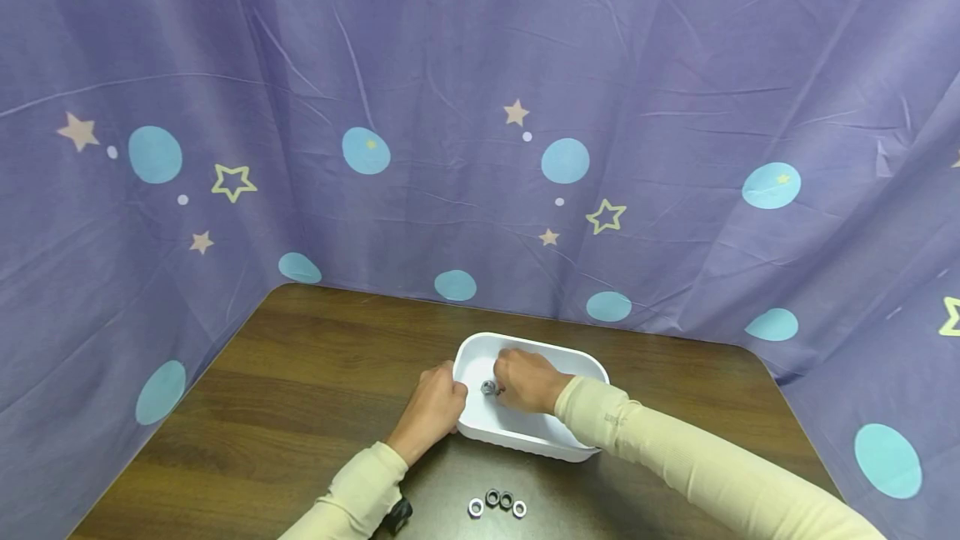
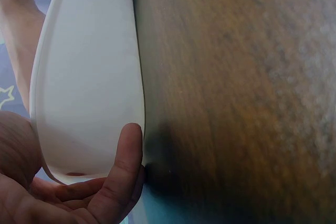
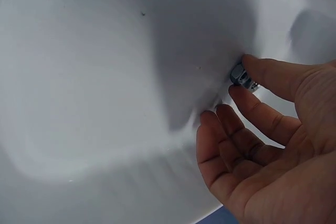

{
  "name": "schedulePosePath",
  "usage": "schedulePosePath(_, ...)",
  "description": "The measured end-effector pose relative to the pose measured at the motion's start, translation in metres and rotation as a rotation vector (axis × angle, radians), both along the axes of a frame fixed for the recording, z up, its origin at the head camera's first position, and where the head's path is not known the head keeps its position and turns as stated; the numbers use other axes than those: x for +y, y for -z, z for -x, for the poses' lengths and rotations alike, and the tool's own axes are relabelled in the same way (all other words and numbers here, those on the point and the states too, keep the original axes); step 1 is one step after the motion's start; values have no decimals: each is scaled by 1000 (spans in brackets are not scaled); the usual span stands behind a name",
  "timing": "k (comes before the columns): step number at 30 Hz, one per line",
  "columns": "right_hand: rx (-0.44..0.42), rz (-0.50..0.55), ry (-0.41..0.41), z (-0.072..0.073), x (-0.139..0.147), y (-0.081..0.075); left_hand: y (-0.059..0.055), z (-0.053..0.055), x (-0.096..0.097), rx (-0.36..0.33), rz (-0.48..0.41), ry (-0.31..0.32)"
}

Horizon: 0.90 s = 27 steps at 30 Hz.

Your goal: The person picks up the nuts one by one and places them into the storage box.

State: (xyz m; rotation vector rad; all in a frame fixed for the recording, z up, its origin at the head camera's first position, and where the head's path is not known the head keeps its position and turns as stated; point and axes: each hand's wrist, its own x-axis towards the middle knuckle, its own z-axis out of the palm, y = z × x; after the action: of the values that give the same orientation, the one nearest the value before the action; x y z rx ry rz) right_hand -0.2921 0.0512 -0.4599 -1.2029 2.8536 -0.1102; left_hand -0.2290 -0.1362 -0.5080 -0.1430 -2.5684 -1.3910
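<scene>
A white oblong tray [image 1: 551, 442] with rounded corners stands on the table. My left hand [image 1: 435, 398] grips its left end, thumb at the rim; in the left wrist view a finger [image 2: 128, 148] lies along the outer wall. My right hand [image 1: 528, 380] reaches down inside the tray. Between its thumb and forefinger it pinches a silver hex nut [image 3: 239, 75], low over the tray floor. More shiny metal shows right behind that nut, partly hidden by the fingers. The other fingers of this hand are bent near the floor.
In front of the tray, near the table's front, lie a silver nut [image 1: 476, 508], a black nut [image 1: 492, 497], another black nut [image 1: 506, 500] and a silver ring-like nut [image 1: 520, 509]. A purple patterned curtain [image 1: 465, 215] hangs behind the wooden table [image 1: 322, 357].
</scene>
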Motion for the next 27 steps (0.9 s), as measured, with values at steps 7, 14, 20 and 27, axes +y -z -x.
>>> schedulePosePath(7,-32,85,-23,0,12,-7,-5,-1,2,-31,27,-14)
schedulePosePath(14,-41,137,30,-5,29,-13,-6,-1,4,-72,40,-33)
schedulePosePath(20,23,303,-50,-9,48,-6,-5,-1,5,-82,52,-46)
schedulePosePath(27,97,384,-27,-25,62,-5,-6,-1,6,-88,61,-50)
